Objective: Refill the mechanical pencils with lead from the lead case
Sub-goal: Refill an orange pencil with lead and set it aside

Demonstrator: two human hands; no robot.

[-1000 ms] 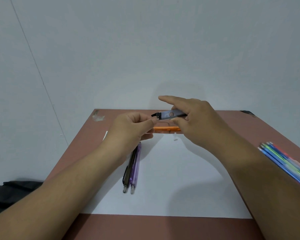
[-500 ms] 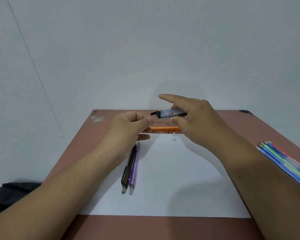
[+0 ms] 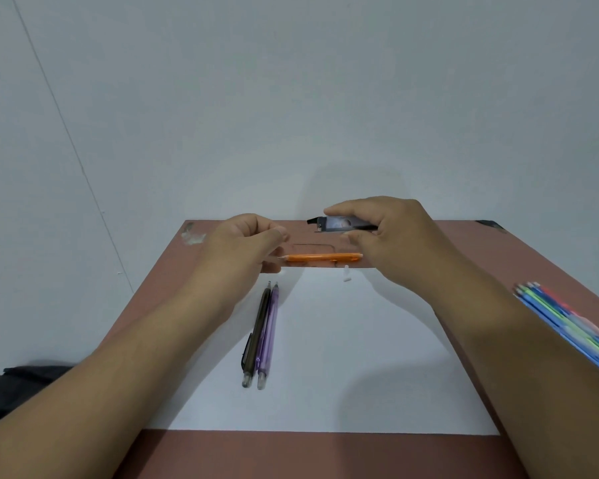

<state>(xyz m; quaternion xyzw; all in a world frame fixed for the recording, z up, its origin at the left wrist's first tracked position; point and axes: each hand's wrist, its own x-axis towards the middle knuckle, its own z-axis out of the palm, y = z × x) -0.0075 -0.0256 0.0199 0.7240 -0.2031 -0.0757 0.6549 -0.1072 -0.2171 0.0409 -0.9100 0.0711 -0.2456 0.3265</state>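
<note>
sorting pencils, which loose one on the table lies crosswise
The orange mechanical pencil, lying crosswise beneath both hands; the brown and purple pencils point away, side by side.

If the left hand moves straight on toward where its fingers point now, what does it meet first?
Probably the lead case that the right hand holds; the left hand points right toward it, though depth is unclear.

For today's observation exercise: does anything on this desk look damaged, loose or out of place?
Yes. The table's far left corner shows a scuffed patch, and a small white piece lies loose near the orange pencil.
</note>
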